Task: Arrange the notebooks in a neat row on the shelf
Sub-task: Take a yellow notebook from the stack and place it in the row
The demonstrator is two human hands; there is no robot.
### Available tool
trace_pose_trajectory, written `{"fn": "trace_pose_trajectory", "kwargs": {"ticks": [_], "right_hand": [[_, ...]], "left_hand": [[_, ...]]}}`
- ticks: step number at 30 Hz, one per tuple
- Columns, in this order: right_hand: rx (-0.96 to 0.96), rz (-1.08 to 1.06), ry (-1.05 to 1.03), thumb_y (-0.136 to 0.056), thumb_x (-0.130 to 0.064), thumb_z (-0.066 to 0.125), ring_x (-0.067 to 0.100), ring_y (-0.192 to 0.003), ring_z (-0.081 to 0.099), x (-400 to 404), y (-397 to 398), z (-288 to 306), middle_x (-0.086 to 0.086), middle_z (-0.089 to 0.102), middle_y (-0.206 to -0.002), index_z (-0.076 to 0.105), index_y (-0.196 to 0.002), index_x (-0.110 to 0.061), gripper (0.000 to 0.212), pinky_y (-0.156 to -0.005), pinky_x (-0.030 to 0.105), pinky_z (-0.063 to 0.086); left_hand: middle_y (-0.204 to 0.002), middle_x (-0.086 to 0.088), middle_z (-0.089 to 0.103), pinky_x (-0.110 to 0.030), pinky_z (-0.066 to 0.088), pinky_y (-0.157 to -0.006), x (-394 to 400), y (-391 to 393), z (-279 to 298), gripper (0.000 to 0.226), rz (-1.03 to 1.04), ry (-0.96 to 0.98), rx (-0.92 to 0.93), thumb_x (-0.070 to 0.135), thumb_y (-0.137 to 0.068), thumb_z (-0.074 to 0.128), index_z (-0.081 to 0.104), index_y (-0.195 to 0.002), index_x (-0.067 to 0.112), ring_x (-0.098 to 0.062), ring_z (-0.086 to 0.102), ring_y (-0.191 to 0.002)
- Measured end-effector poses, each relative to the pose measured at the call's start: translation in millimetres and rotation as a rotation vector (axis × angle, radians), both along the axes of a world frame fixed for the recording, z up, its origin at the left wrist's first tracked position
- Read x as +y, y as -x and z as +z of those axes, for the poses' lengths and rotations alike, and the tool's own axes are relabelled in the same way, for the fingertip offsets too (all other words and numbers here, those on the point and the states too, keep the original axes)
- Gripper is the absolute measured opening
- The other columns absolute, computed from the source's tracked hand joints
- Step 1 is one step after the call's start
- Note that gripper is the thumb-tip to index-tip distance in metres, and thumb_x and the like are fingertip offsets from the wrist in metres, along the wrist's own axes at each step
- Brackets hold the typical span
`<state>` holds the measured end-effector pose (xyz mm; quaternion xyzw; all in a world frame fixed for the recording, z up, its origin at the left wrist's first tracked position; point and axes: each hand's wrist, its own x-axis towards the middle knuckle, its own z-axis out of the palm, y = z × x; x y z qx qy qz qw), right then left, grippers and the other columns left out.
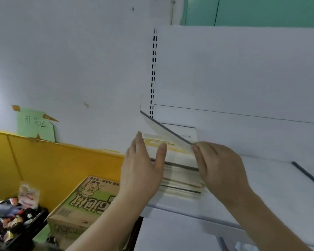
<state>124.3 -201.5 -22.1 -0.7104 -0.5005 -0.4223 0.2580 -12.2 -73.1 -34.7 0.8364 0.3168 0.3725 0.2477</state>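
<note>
On the white shelf, at its left end, sits a row of notebooks packed together. Left hand lies flat against the row's left side, fingers straight, thumb across the top. Right hand pinches the corner of one tilted notebook, leaning up over the row. Below left, a cardboard box.

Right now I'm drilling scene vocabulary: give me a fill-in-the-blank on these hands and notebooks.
1. The right hand pinches one tilted ____ above the stack.
2. The left hand rests against the stack's ____ side.
3. The stack lies on a white ____.
4. The carton stands beside a ____ wall.

Missing words: notebook; left; shelf; yellow
</note>
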Motion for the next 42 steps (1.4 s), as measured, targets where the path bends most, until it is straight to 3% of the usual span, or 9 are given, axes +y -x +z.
{"fn": "trace_pose_trajectory", "kwargs": {"ticks": [4,10,13,17,23,32,34,37,42], "right_hand": [[0.032,0.021,0.075,-0.100,-0.025,0.039,0.024,-0.073,0.063,6.3,48.9,-21.3,0.002,0.070,-0.090,0.068,-0.098,-0.012,0.032,-0.062,0.033,0.048],[0.202,0.038,0.166,-0.103,-0.032,0.032,0.018,-0.116,0.058,-10.1,50.9,-22.4,0.002,0.065,-0.122,0.063,-0.122,-0.012,0.041,-0.098,0.036,0.046],[0.346,-0.175,0.157,-0.102,-0.027,0.029,0.020,-0.129,0.045,-18.3,31.7,-13.6,0.004,0.052,-0.138,0.050,-0.136,-0.012,0.042,-0.108,0.032,0.035],[0.440,-0.202,0.541,-0.101,-0.042,0.029,0.019,-0.143,0.020,-1.8,4.1,-19.6,-0.001,0.029,-0.154,0.031,-0.148,-0.016,0.054,-0.118,0.033,0.019],[0.335,-0.238,0.598,-0.102,-0.037,0.029,0.024,-0.095,0.059,2.9,13.1,-4.4,0.000,0.068,-0.105,0.061,-0.110,-0.023,0.037,-0.078,0.032,0.041],[0.150,-0.224,-0.006,-0.098,-0.028,0.043,0.023,-0.039,0.042,-16.1,29.8,33.1,-0.004,0.041,-0.044,0.049,-0.067,-0.016,0.033,-0.040,0.032,0.035],[0.118,-0.168,-0.039,-0.095,-0.030,0.045,0.026,-0.053,0.054,-4.8,54.9,19.7,-0.001,0.056,-0.058,0.056,-0.072,-0.017,0.028,-0.048,0.033,0.042],[0.122,-0.096,0.078,-0.099,-0.030,0.044,0.023,-0.101,0.064,15.2,81.4,-16.6,0.008,0.069,-0.112,0.067,-0.111,-0.007,0.035,-0.083,0.035,0.054],[0.262,-0.065,0.366,-0.103,-0.038,0.017,0.017,-0.147,0.012,0.9,89.0,-38.5,0.003,0.022,-0.159,0.023,-0.152,-0.014,0.054,-0.115,0.040,0.025]], "left_hand": [[-0.129,0.008,0.064,-0.035,0.055,-0.093,-15.4,-0.4,5.3,0.065,-0.404,0.444,-0.338,0.062,-0.091,0.048,0.037,-0.145,0.029,-0.004,0.066,-0.105],[-0.092,0.019,0.067,-0.025,0.055,-0.061,0.5,5.8,3.7,0.038,-0.224,0.449,-0.475,0.017,-0.103,0.046,0.043,-0.133,0.039,0.002,0.063,-0.074],[-0.090,0.021,0.066,-0.029,0.053,-0.062,12.4,17.4,9.1,0.042,-0.206,0.442,-0.492,0.018,-0.103,0.047,0.040,-0.136,0.043,0.000,0.062,-0.074],[-0.092,0.020,0.068,-0.036,0.056,-0.071,29.2,35.5,6.9,0.047,-0.163,0.406,-0.482,0.016,-0.103,0.047,0.037,-0.142,0.040,-0.003,0.064,-0.078],[-0.093,0.017,0.063,-0.041,0.055,-0.074,49.0,48.1,-2.0,0.046,-0.087,0.365,-0.449,0.017,-0.104,0.043,0.035,-0.147,0.031,-0.006,0.061,-0.081],[-0.100,0.012,0.067,-0.029,0.053,-0.066,30.9,36.9,1.5,0.039,-0.171,0.519,-0.522,0.023,-0.106,0.042,0.040,-0.137,0.045,-0.001,0.062,-0.076],[-0.093,0.008,0.069,-0.023,0.054,-0.056,18.3,27.9,3.4,0.033,-0.248,0.567,-0.528,0.025,-0.106,0.042,0.042,-0.130,0.048,0.001,0.063,-0.067],[-0.094,0.005,0.074,-0.046,0.061,-0.072,-1.8,11.2,4.5,0.030,-0.396,0.678,-0.566,0.030,-0.106,0.041,0.046,-0.128,0.049,-0.016,0.072,-0.084],[-0.108,0.008,0.074,-0.042,0.054,-0.095,-21.6,-7.8,-3.7,0.041,-0.543,0.698,-0.580,0.022,-0.105,0.047,0.040,-0.140,0.041,-0.010,0.069,-0.103]]}}
